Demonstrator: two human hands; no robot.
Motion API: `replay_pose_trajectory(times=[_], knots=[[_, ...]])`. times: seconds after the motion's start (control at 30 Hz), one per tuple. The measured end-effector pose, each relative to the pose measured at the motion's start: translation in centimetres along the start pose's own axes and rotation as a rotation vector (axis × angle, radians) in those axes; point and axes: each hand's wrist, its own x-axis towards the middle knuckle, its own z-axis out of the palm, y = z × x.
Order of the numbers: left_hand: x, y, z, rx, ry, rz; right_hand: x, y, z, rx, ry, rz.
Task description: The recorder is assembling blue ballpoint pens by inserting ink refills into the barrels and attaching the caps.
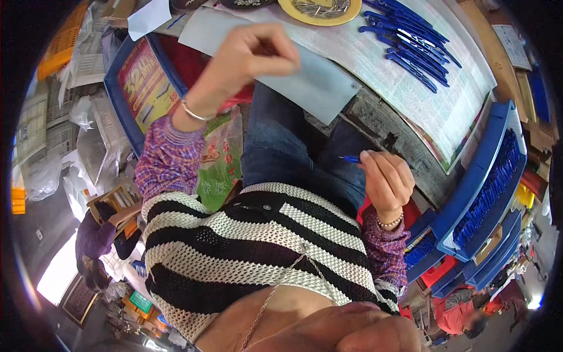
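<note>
My right hand (388, 183) is closed, thumb and fingers pinching a small blue pen-like piece (351, 159) with a thin metal tip pointing left. The rest of that piece is hidden in the fingers. Raised over a pale grey sheet (328, 88) at the table's near edge, my left hand (258, 56) has its fingers curled into a pinch. It is slightly blurred, and whatever lies between its fingertips is hidden. On the white-covered table, a pile of slim blue plastic pieces (413, 50) lies at the far right. Thin metal rods (321, 7) fill a yellow dish (340, 21) at the far edge.
At my right stands a blue tray (448, 242) packed with blue pieces (487, 193), with more blue trays (495, 249) below. A blue-rimmed box (130, 117) leans at my left, near plastic bags (97, 129). Other people (97, 234) are in the background on both sides.
</note>
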Motion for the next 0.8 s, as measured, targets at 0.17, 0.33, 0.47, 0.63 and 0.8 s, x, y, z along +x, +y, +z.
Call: replay_pose_trajectory(times=[0.17,0.33,0.47,0.63,0.8], knots=[[-0.8,-0.6,5.7,-0.160,-0.198,-0.214,-0.2,0.4,-0.6,-0.030,-0.037,-0.088],[-1.5,-1.9,8.7,-0.388,-0.358,-0.384,-0.3,0.2,-1.2,-0.039,-0.101,-0.060],[-1.5,-2.3,9.5,-0.415,-0.358,-0.506,-0.7,0.5,-1.1,-0.035,-0.110,-0.086],[-1.9,-3.2,10.1,-0.320,-0.409,-0.487,-1.3,1.2,-0.7,-0.028,-0.106,-0.140],[-1.8,-3.4,10.3,-0.292,-0.449,-0.517,-1.5,1.3,-0.5,-0.021,-0.105,-0.142]])
